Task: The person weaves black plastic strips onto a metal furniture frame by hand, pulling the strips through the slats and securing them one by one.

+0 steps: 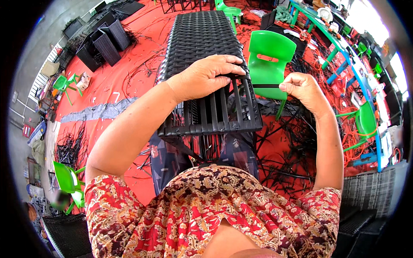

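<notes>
A black woven frame (202, 41), long and box-shaped, lies across my lap and reaches away from me. Its far part is covered in tight weave, while the near end shows bare parallel strands. My left hand (204, 78) rests on the weave where it meets the bare strands, fingers stretched out over the right edge. To the right of the frame, my right hand (303, 91) pinches a flat black plastic strip (267, 86) between thumb and fingers. The strip runs level from the frame's right side to that hand. Whether my left fingertips touch the strip cannot be made out.
A green plastic chair (272, 45) stands just beyond the strip. Loose black strips (297, 146) litter the red floor covering (142, 73) on the right. Dark woven pieces (105, 45) stand at far left. A blue-green table (344, 51) lines the right side, with orange cords beneath.
</notes>
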`<state>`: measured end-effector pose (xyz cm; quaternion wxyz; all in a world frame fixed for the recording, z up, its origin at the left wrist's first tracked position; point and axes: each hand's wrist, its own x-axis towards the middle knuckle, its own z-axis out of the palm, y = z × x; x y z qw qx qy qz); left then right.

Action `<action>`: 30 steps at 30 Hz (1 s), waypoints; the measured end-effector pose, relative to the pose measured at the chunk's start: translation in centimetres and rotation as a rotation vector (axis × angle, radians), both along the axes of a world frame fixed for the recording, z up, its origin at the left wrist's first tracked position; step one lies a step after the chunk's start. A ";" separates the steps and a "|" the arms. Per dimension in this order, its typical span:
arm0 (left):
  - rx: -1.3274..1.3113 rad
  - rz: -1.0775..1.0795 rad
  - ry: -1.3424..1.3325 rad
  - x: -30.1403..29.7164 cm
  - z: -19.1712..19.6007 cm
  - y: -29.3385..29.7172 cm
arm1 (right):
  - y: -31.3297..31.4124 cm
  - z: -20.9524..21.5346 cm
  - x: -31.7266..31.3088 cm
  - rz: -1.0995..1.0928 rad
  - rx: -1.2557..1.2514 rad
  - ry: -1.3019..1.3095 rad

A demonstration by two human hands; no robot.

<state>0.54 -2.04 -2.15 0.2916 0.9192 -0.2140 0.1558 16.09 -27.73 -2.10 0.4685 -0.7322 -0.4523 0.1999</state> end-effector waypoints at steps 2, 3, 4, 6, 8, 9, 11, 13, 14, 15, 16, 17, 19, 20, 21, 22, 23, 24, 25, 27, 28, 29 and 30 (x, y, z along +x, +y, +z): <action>0.026 -0.003 -0.024 -0.1 0.0 0.1 | -1.5 0.8 1.5 -0.038 -0.059 -0.143; 0.032 0.015 -0.015 -0.1 0.1 0.3 | -3.0 1.1 2.7 -0.079 -0.096 -0.245; 0.036 0.016 -0.017 -0.5 0.2 0.7 | -4.7 1.4 4.6 -0.120 -0.173 -0.339; -0.007 0.035 0.027 -1.1 0.5 1.7 | -10.0 1.4 9.1 -0.305 -0.170 -0.465; -0.087 0.019 0.080 -1.4 0.5 2.5 | -17.4 1.0 14.5 -0.532 -0.185 -0.627; -0.108 0.032 0.099 -1.4 0.5 2.8 | -22.2 0.8 16.6 -0.666 -0.353 -0.775; -0.141 0.015 0.081 -1.0 0.2 2.7 | -31.1 -1.4 19.8 -0.774 -0.655 -1.040; -0.184 -0.018 0.083 -0.2 0.0 2.2 | -38.6 -5.1 19.9 -1.000 -0.906 -0.914; -0.213 -0.042 0.094 0.1 -0.2 1.9 | -41.1 -7.1 19.3 -1.001 -0.948 -0.974; -0.243 -0.065 0.106 0.5 -0.2 1.4 | -42.8 -8.7 18.6 -0.998 -0.991 -1.034; -0.185 -0.062 0.083 0.8 -0.3 0.9 | -44.1 -10.0 17.2 -1.004 -0.875 -0.817; -0.140 -0.068 0.065 0.9 -0.3 0.5 | -44.6 -10.8 16.2 -1.002 -0.755 -0.600; -0.117 -0.099 0.064 0.9 -0.3 0.0 | -45.2 -11.7 13.7 -1.360 -0.203 0.273; -0.112 -0.087 0.061 0.7 -0.2 -0.1 | -45.7 -11.6 12.6 -1.368 0.021 0.290; -0.076 -0.031 0.084 0.6 -0.2 -0.1 | -46.1 -11.6 12.1 -1.389 0.193 0.407; -0.066 -0.026 0.070 0.3 -0.1 0.2 | -47.0 -11.6 11.6 -1.411 0.370 0.517; -0.084 -0.027 0.058 0.1 0.0 0.5 | -48.3 -11.7 11.1 -1.441 0.452 0.544; -0.091 -0.023 0.074 -0.1 0.1 0.9 | -49.8 -11.9 10.8 -1.480 0.479 0.505; -0.108 -0.026 0.037 -0.4 0.0 1.4 | -51.4 -12.1 10.5 -1.517 0.487 0.455; -0.168 -0.037 0.064 -0.6 0.0 2.3 | -54.0 -11.8 9.8 -1.570 0.501 0.298; -0.225 -0.042 0.079 -0.7 -0.2 2.5 | -54.4 -10.8 9.5 -1.575 0.498 0.182; -0.277 -0.056 0.101 -0.7 -0.2 2.6 | -53.8 -9.3 9.3 -1.558 0.482 0.043; -0.346 -0.057 0.118 -0.8 -0.3 2.6 | -52.4 -6.9 9.1 -1.511 0.454 -0.129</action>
